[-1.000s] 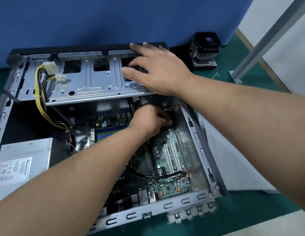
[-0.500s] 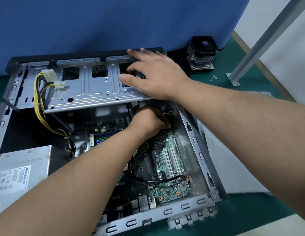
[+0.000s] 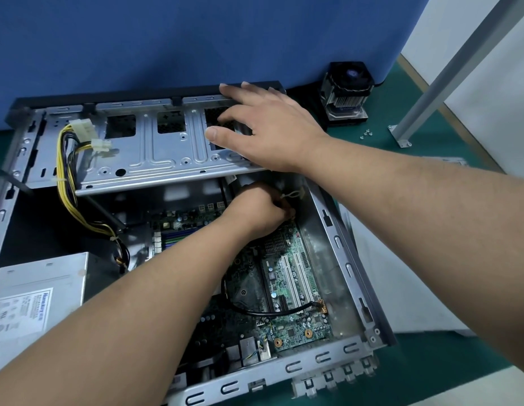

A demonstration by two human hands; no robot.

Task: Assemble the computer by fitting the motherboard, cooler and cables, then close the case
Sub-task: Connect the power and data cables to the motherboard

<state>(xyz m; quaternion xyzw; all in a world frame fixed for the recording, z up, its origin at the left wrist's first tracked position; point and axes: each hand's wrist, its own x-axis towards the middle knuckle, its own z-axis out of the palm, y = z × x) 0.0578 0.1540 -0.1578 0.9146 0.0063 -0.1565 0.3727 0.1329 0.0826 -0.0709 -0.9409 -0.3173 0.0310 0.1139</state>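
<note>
Under the raised drive cage (image 3: 155, 153), left hand (image 3: 262, 213) still curled at the motherboard (image 3: 287, 288) edge, pinching something small, cannot tell what; right hand (image 3: 272, 133) still flat and open on the cage; little changed, cabling ongoing; cooler (image 3: 344, 95) outside the case (image 3: 351, 259).

Lighting: even, soft, moderately bright, from overhead. Shadows: deep under the drive cage (image 3: 155, 159), where the case (image 3: 336, 247) interior goes near black; faint beneath both forearms. Glare: mild sheen on bare metal and the power supply (image 3: 44, 276). Focus: centre sharp, near forearms soft. Distortion: wide-angle bowing at edges; post (image 3: 459, 63) leans.
</note>
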